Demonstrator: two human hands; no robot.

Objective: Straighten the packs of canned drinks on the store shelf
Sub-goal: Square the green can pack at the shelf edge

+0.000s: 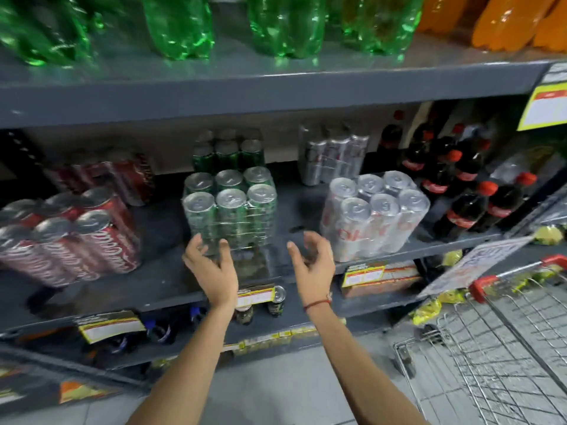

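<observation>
A shrink-wrapped pack of green cans point(231, 207) stands at the middle of the grey shelf point(159, 271). A pack of red cans point(70, 234) sits to its left, turned at an angle, and a pack of silver cans point(372, 214) to its right, also skewed. More packs of each colour stand behind them. My left hand point(211, 268) is open, its fingertips at the lower left front corner of the green pack. My right hand point(313, 262) is open too, fingers curled, in the gap between the green and silver packs, holding nothing.
Dark cola bottles with red caps point(454, 185) fill the shelf's right end. Green and orange bottles point(285, 23) stand on the shelf above. A wire shopping cart point(497, 342) is at the lower right. Price labels point(254, 297) hang along the shelf edges.
</observation>
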